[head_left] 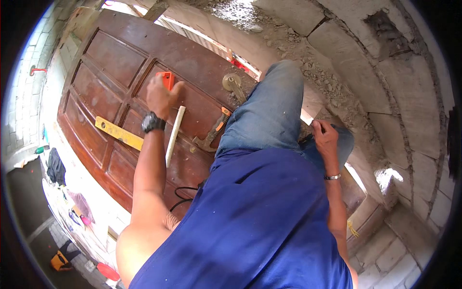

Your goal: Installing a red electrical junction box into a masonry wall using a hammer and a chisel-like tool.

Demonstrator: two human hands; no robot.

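My left hand (161, 98) is closed on an orange boxy tool (167, 80) on the brown panelled wooden door (112, 59). A yellow level (118, 133) lies left of my forearm, a white strip (174, 136) right of it. Further right are a claw hammer with an orange-and-black grip (216, 126) and a brass handle (232, 84) on the door. My right hand (324, 138) is raised over my bent jean-clad leg, fingertips pinched beside a small pale shape (306, 116); whether they hold it is unclear.
A concrete block wall (394, 96) with rubble (322, 86) along it curves around the right. Beyond the door's left edge are dark cloth (56, 166), a green bottle (41, 150), a red object (108, 271) and an orange item (60, 261). A black cord (183, 197) loops beside my waist.
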